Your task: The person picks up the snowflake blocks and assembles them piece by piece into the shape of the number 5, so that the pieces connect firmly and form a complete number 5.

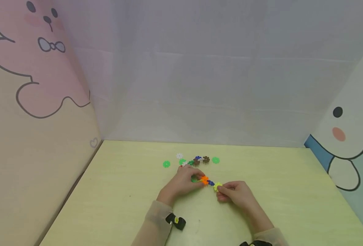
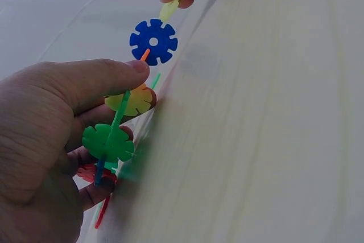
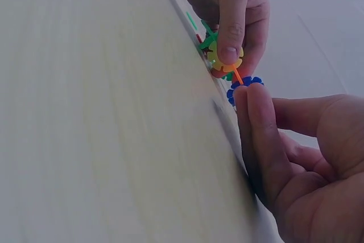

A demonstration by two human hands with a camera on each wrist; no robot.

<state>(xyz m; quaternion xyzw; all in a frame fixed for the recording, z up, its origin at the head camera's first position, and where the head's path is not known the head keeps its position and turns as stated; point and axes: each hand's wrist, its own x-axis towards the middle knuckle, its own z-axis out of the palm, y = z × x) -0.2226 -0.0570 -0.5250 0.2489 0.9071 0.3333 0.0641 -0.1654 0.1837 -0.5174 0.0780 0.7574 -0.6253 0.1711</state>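
My left hand [image 1: 181, 181] pinches an orange snowflake disc [image 1: 204, 179] between thumb and fingers. This slotted plastic disc belongs to a chain of interlocked ones. Within the left palm, the left wrist view shows a yellow disc [image 2: 136, 104], a green disc [image 2: 111, 143] and a red disc [image 2: 91, 171], partly covered by the fingers. Beyond the left fingertips a blue disc [image 2: 165, 42] joins the orange one. My right hand [image 1: 237, 195] pinches a yellow snowflake disc [image 1: 217, 186] at the chain's other end, where it meets the blue one; the right fingers mostly cover it in the right wrist view.
Behind the hands on the pale yellow table [image 1: 123, 212], several loose discs lie grouped, among them a white disc [image 1: 179, 156] and a brown disc [image 1: 206, 159]. Green discs lie at either side, one at left [image 1: 166, 164] and one at right [image 1: 215, 160]. A pale wall [image 1: 200, 102] stands behind.
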